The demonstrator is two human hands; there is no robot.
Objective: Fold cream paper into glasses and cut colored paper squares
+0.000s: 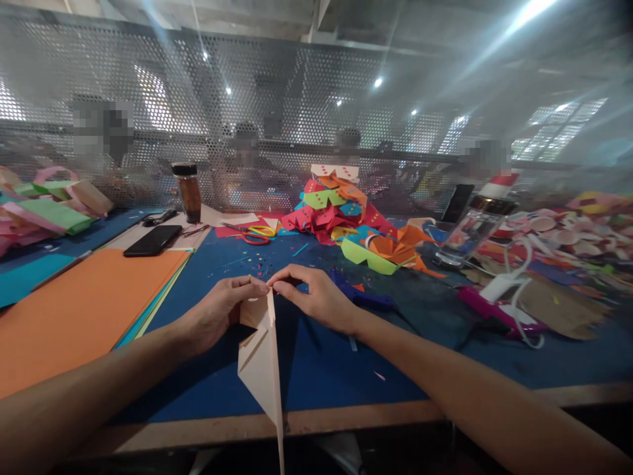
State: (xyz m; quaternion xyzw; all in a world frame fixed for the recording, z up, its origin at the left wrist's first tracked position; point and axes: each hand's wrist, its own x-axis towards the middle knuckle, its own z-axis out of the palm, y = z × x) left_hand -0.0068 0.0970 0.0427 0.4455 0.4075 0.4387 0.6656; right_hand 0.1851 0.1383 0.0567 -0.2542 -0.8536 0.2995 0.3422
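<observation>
A folded piece of cream paper [260, 363] hangs upright between my hands, its long lower point reaching past the front edge of the table. Thumb and fingers of my left hand [217, 310] are closed on its top left part. My right hand [316, 297] pinches the top of its narrow edge, fingertips meeting those of the left. Just beyond my right hand lies a blue glue gun [366, 293], partly hidden by that hand. Red-and-yellow scissors [254, 232] rest farther back among small paper scraps.
Orange paper sheets [89, 303] and a black phone [152, 241] lie at left. Colourful paper masks [326, 204] are heaped at the back centre. A clear bottle [469, 227], a magenta device [494, 313] and a scrap pile occupy the right. A perforated metal screen [297, 86] stands behind.
</observation>
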